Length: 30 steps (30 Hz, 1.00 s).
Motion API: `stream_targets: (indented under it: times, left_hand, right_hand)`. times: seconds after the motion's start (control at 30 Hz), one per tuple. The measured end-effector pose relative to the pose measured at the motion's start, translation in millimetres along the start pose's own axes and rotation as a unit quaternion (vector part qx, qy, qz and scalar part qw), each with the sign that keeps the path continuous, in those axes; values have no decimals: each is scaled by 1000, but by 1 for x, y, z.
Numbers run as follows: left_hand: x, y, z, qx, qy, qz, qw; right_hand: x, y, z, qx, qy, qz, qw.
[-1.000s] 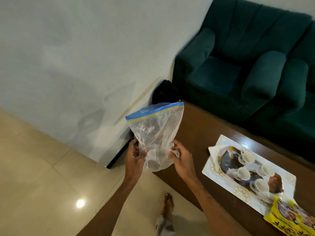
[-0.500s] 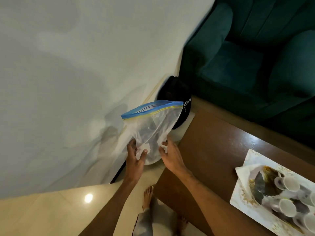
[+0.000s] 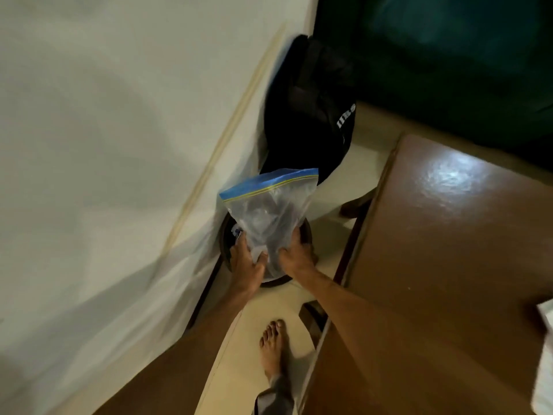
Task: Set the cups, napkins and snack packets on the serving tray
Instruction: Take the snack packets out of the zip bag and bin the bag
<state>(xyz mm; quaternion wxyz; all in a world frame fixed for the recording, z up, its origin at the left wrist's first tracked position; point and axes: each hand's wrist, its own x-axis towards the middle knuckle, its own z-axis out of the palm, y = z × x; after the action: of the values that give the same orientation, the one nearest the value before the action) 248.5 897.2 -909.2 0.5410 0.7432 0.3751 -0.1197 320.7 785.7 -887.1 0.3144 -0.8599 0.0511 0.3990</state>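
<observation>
A clear zip bag point(image 3: 270, 217) with a blue seal strip stood upright near the middle of the view, its sealed top at 12 o'clock and its crumpled bottom pinched between both hands. The left hand point(image 3: 247, 266) gripped the bag's lower edge from 8 o'clock, fingers closed on the plastic; the right hand point(image 3: 294, 255) clutched it from 4 o'clock. What the bag held was too blurred to tell. Just under it sat a round dark bin point(image 3: 227, 250), mostly hidden by the bag and hands. At 12 o'clock of the bag a black bag point(image 3: 311, 115) leaned against the white wall point(image 3: 104, 130). The brown table point(image 3: 449, 235) filled the 3 o'clock side, a dark green sofa point(image 3: 449, 55) beyond it, a bare foot point(image 3: 272, 345) at 6 o'clock. Compared with half a second before, the bag had come down lower toward the bin, and the serving tray with its cups had slipped out of view.
</observation>
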Motion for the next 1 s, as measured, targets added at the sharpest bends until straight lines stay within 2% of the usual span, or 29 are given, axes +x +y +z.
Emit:
stream_targets:
  times: [0.13, 0.37, 0.5, 0.57, 0.7, 0.77, 1.0]
  left_hand:
    - [28, -11, 9, -32, -31, -32, 998]
    - [78, -40, 16, 16, -90, -119, 989]
    - [89, -54, 15, 31, -103, -145, 984]
    - [81, -50, 10, 45, -83, -140, 986]
    - [47, -29, -4, 44, -30, -101, 993]
    - [24, -10, -13, 36, -16, -71, 997]
    - [-53, 63, -35, 8, 25, 21, 999]
  right_hand:
    - [38, -4, 18, 52, -52, 57, 996]
    - [103, 15, 63, 137, -64, 115, 982]
    - [109, 24, 66, 167, -96, 141, 971]
    - [100, 22, 61, 174, -100, 143, 969]
    - [60, -1, 42, 202, -44, 147, 967]
    - [31, -16, 24, 219, -42, 134, 965]
    - [-74, -49, -43, 223, -20, 2, 975]
